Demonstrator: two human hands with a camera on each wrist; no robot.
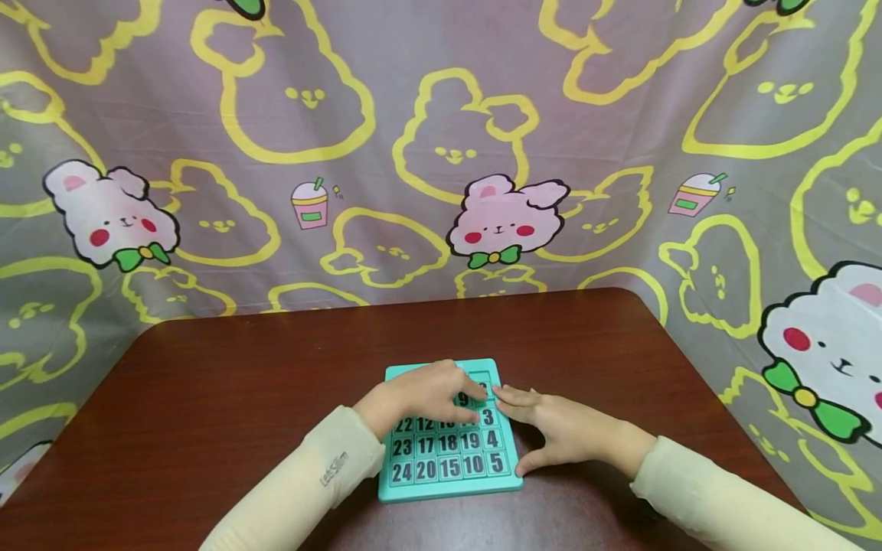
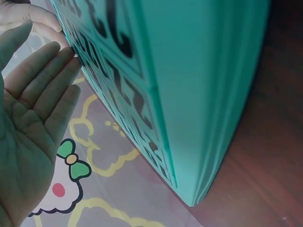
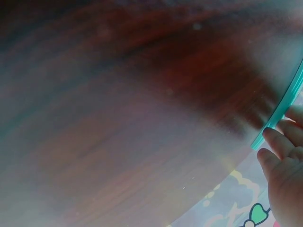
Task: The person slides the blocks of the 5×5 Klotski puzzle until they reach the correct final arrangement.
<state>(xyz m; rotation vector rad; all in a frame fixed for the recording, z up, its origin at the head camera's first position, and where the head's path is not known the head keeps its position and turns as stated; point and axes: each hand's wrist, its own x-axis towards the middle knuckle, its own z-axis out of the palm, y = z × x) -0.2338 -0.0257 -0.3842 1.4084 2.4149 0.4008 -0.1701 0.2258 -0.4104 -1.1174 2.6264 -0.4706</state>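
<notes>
Plainly, a turquoise number puzzle (image 1: pixel 451 490) is seen on the brown table (image 1: pixel 276 383), at six o'clock in the head view. Tiles (image 1: pixel 448 442) toward twelve are partly covered by the left hand (image 1: pixel 429 389), fingers loosely spread; the three-o'clock edge (image 1: pixel 507 440) is touched by the right hand (image 1: pixel 560 425), fingers wide.

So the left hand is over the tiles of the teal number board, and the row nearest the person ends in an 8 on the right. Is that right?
Not quite: that row of the teal number board ends in a 5, as the head view shows. The left hand is indeed over the tiles.
</notes>
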